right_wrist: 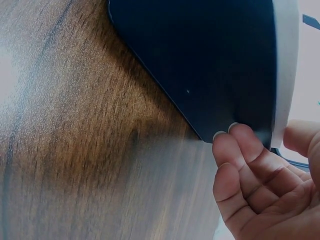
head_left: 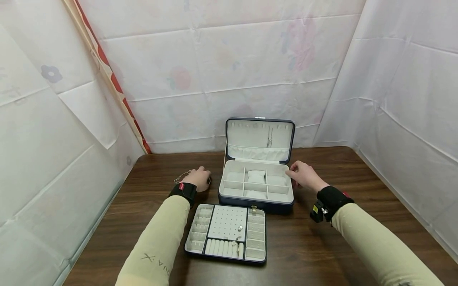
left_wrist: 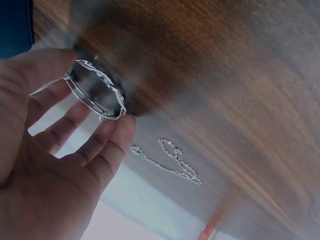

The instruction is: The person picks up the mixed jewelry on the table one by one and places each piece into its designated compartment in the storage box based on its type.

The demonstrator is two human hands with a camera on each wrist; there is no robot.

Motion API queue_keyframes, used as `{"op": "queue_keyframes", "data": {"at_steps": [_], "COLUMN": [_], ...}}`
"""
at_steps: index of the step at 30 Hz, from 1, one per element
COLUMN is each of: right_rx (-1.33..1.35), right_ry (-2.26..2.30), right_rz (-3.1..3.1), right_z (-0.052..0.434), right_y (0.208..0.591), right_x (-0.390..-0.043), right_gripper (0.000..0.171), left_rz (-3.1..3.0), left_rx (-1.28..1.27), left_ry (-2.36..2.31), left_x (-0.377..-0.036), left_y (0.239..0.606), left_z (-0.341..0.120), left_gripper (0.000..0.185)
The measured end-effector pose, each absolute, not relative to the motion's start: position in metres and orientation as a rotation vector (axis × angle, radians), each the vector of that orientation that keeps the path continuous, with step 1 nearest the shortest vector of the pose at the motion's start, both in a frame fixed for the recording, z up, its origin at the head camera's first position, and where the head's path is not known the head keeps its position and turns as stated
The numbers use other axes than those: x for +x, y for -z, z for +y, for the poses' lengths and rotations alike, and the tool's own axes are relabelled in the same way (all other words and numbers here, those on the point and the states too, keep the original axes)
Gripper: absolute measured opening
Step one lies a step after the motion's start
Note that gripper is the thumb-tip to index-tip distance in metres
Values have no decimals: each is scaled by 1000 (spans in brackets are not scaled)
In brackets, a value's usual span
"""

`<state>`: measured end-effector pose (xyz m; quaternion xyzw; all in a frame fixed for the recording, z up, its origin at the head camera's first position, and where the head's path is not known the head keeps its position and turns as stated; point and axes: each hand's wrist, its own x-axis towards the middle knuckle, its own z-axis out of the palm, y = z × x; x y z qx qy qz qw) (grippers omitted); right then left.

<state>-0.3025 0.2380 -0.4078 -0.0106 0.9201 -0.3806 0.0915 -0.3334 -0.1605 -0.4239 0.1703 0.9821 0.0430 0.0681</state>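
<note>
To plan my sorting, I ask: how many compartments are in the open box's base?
6: left, middle and right in the back row, and likewise in the front row; none seems hidden.

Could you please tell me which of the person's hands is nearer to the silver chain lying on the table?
Left. The left hand is just beside the chain, while the right hand is beyond the jewelry box, at its right side.
</note>
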Motion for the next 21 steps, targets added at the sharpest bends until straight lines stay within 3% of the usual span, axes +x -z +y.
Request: {"op": "queue_keyframes", "data": {"at_steps": [11,21], "right_rx": [-49,-46], "right_ry": [1116,1104], "right_rz": [2745,2752], "right_z": [238,238], "right_y": [409,409], "right_x": [-303,-303], "right_gripper": [33,33], "left_rz": [2951,2960], "left_rx": [477,532], "left_ry": [-124,-143], "left_x": [-333,-339], "left_y": [422,420], "left_z": [-160,-164], "left_gripper": [58,58]}}
